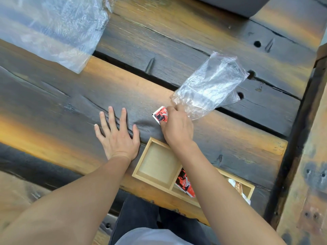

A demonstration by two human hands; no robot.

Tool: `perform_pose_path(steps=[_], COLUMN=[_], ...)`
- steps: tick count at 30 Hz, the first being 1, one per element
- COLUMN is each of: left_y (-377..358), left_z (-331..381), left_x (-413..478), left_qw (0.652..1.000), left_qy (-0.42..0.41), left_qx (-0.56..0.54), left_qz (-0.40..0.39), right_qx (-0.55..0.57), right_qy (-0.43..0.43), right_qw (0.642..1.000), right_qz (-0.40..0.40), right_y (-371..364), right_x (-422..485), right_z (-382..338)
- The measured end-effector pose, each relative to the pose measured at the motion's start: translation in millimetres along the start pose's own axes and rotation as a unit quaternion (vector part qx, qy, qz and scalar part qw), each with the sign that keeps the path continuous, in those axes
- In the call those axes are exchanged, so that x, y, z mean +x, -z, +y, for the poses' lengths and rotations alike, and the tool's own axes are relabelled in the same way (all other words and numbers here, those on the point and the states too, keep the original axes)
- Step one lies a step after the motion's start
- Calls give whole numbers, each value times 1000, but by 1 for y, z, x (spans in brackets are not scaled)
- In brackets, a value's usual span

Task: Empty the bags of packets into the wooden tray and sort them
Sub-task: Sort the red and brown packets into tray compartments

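Red packet (159, 116) in grip of right hand (177, 129), just beyond wooden tray (157, 163).

We log two bare hands, left hand (117, 137) and right hand (177, 128); nails look cut short on the left, where we can see them. Left forearm (79, 200) and right forearm (212, 191) are uncovered down to the lower edge of the frame. Bottom centre: dark trousers (139, 214), and below them a fold of pale grey shirt (150, 237).
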State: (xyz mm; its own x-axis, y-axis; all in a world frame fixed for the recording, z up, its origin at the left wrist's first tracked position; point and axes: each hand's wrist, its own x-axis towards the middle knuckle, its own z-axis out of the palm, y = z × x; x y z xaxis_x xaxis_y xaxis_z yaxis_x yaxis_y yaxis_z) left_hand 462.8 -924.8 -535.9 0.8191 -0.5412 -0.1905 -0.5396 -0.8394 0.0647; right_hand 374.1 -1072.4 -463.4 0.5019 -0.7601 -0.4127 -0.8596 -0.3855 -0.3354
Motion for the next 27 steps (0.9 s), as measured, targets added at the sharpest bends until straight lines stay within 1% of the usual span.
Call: perform_pose_path(steps=[4,8,11,14,19,23,25,27], left_y=[0,0,0,0,-1,-1,-1,-1], left_z=[0,0,0,0,0,1,2,2], left_x=[0,0,1,0,0,-1,-1,-1], left_qw=[1000,1000,1000,1000,1000,1000,1000,1000], left_qy=[-1,-3,-3,0,-1,-2,0,0], left_qx=[3,4,1,5,-1,-2,-4,-4], left_qz=[-5,-8,-7,-8,3,6,5,7], right_qx=[16,42,86,130,206,263,306,327], right_qy=[-8,-9,-15,-40,-75,-94,-111,-123], right_qw=[1000,998,996,990,975,960,945,937], right_qz=[-12,-45,-36,-27,-24,0,-6,-18], right_y=[-3,-1,1,4,16,29,33,36], right_x=[5,10,11,8,-4,-21,-32,-46], right_z=[-3,-1,2,7,25,41,47,54])
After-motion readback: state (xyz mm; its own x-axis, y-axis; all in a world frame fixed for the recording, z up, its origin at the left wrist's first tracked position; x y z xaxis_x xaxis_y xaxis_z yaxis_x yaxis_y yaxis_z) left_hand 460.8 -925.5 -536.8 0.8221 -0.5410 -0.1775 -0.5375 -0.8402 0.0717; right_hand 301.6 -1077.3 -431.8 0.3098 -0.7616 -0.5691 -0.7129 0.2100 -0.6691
